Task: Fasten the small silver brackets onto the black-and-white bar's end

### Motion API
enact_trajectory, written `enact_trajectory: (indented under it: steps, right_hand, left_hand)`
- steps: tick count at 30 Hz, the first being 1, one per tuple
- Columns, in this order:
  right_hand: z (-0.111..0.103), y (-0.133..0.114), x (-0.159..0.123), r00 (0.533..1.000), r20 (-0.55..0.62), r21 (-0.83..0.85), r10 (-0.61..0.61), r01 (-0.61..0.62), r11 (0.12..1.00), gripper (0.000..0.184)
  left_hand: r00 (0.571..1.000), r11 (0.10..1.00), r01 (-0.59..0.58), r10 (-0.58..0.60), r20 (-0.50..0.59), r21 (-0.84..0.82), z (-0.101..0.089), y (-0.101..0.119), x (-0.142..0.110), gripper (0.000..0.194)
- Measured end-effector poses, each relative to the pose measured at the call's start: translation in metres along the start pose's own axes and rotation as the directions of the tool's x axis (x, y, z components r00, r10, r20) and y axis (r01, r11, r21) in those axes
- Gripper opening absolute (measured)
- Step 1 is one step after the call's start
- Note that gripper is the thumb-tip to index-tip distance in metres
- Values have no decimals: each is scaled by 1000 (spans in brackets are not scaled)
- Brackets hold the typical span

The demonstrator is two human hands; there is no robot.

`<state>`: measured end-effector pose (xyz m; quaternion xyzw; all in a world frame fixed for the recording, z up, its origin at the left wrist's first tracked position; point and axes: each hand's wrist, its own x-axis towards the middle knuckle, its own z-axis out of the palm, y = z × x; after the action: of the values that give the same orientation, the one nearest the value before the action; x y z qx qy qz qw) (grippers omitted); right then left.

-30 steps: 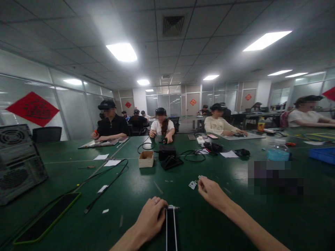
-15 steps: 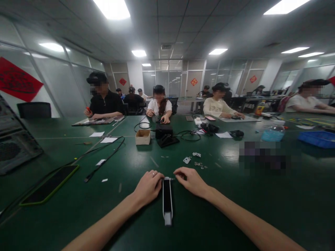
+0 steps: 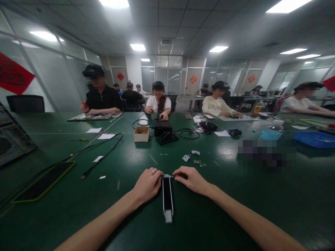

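A long narrow device [image 3: 167, 195] lies lengthwise on the table in front of me, with a white frame, a black middle and a pale block at its near end. My left hand [image 3: 148, 183] is closed at its far left corner, thumb and fingertips against the frame. On the other side, my right hand [image 3: 191, 179] pinches the end of a thin metal rod [image 3: 171, 176] that sticks out sideways from the device's far end. The fingers hide part of both contacts. Beyond the right hand lie white metal plates [image 3: 186, 158] and several small rings or nuts [image 3: 198, 162].
Ahead on the green table [image 3: 131, 158] stand a small cardboard box [image 3: 141, 134] and a black stand [image 3: 166, 137]. Cables [image 3: 104, 155] and a green-edged black mat [image 3: 44, 183] lie left. Right are a bottle [image 3: 271, 132] and blue tray [image 3: 314, 139]. Several people sit opposite.
My right fingertips have come in slightly to the rod's end. The left hand stays at the device's corner. The whole view has shifted a little.
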<state>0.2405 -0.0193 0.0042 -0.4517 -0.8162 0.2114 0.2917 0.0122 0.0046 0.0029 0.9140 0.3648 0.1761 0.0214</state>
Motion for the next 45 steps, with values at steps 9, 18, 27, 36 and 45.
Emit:
enact_trajectory:
  steps: [9,18,27,36,45]
  right_hand:
    - [5,0,0,1000,-5,-20,-6,6,1000,18]
    - [7,-5,1,998,-65,-15,15,-16,1000,19]
    - [17,-1,3,997,-81,16,-11,13,1000,20]
    - [13,-4,3,997,-48,74,64,-60,995,26]
    - [13,-1,3,997,-60,29,54,-52,998,17]
  left_hand:
    - [1000,1000,2,-2,-3,9,1,1,0,20]
    - [1000,1000,-1,1,-9,-5,3,1,-1,22]
    - [1000,1000,-14,14,-4,8,4,4,1,21]
    - [1000,1000,-28,28,-8,13,3,2,-1,20]
    - [1000,1000,-29,29,-11,-3,0,3,0,20]
